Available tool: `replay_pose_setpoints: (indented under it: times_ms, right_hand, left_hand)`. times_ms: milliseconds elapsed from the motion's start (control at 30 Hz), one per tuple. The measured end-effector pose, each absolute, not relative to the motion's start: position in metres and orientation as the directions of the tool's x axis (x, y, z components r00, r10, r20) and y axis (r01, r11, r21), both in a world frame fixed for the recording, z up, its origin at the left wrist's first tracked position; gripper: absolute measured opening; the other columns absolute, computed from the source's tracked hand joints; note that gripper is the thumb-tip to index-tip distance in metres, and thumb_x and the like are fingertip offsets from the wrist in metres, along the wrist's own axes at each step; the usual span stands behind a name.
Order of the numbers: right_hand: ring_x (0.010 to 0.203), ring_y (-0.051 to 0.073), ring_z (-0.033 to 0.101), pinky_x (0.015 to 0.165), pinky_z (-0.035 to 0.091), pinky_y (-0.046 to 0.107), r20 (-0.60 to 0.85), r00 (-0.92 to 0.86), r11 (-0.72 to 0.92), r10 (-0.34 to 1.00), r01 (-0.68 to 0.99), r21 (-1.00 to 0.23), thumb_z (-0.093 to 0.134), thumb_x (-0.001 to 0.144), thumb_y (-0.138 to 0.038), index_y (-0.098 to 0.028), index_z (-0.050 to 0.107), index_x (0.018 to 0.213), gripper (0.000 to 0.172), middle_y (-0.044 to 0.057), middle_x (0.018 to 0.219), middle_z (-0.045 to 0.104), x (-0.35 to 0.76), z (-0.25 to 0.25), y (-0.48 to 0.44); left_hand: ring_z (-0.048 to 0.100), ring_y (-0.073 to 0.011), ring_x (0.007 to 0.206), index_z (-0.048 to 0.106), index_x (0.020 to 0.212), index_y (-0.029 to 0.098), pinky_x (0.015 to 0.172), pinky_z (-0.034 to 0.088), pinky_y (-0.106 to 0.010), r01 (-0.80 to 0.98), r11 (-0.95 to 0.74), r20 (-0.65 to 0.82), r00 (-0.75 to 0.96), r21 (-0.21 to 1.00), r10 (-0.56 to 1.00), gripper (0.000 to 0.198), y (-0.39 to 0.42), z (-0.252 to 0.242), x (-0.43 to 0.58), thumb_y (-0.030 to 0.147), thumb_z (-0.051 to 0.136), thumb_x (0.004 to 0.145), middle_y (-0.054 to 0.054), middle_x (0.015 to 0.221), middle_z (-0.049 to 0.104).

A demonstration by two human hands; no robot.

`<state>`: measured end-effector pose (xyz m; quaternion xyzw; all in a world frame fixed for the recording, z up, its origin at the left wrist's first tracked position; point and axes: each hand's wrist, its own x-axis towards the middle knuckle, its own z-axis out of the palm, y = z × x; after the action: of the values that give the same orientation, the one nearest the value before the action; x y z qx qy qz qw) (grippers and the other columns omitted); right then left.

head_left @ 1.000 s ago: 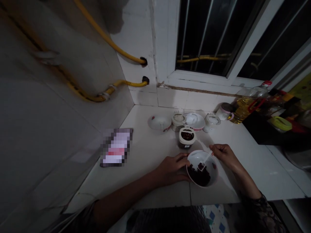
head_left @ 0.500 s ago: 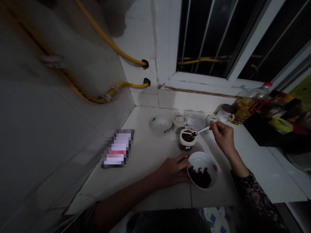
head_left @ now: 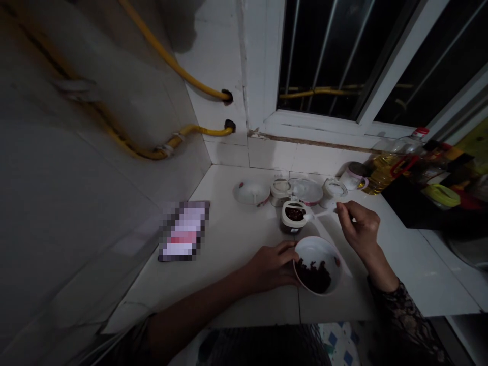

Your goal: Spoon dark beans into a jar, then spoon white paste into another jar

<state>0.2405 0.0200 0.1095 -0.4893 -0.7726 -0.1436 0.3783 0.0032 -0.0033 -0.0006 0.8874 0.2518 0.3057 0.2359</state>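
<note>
Spoon (head_left: pixel 323 212), now seemingly bare beside the rim of the dark-filled jar (head_left: pixel 292 224), carried dark bits (head_left: pixel 316 279) moments ago, so that scoop probably went in. The right hand (head_left: pixel 360 223) pinches its handle; the left hand (head_left: pixel 272 267) grips the bowl (head_left: pixel 317 248) (some bits remain) nearer the person. Count: one bowl gripped, two bowls behind (head_left: pixel 243 193), one dark-filled jar, two paler jars (head_left: pixel 279 198).

PLACE: kitchen | tiled counter (head_left: pixel 224 241) | oil bottle (head_left: pixel 382 173) | condiment jar (head_left: pixel 292 225) | bowl (head_left: pixel 316 250) of dark food
</note>
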Motion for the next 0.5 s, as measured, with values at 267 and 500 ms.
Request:
replay_pose_setpoints:
  times_ms: [267, 500]
  right_hand:
    - [0.052, 0.013, 0.058, 0.054, 0.036, 0.024, 0.294, -0.456, 0.524, 0.84, 0.823, -0.221, 0.038, 0.1, -0.04, -0.018, 0.062, 0.068, 0.045, 0.004, 0.06, 0.062, 0.262, 0.091, -0.004]
    - [0.047, 0.01, 0.045, 0.05, 0.032, 0.023, 0.143, -0.46, 0.475, 0.877, 0.78, -0.407, 0.036, 0.098, -0.048, -0.019, 0.053, 0.059, 0.052, 0.0, 0.053, 0.052, 0.249, 0.081, -0.018]
  left_hand:
    - [0.065, -0.0231, 0.108, 0.06, 0.108, 0.023, 0.085, 0.054, -0.03, 0.327, -0.755, 0.393, 0.698, 0.568, 0.598, 0.048, -0.004, 0.002, 0.001, 0.057, 0.072, 0.076, -0.01, 0.13, 0.057]
    - [0.066, -0.0229, 0.106, 0.06, 0.107, 0.022, 0.083, 0.054, -0.029, 0.295, -0.773, 0.431, 0.693, 0.562, 0.578, 0.047, -0.003, 0.001, 0.002, 0.055, 0.072, 0.076, -0.011, 0.127, 0.058]
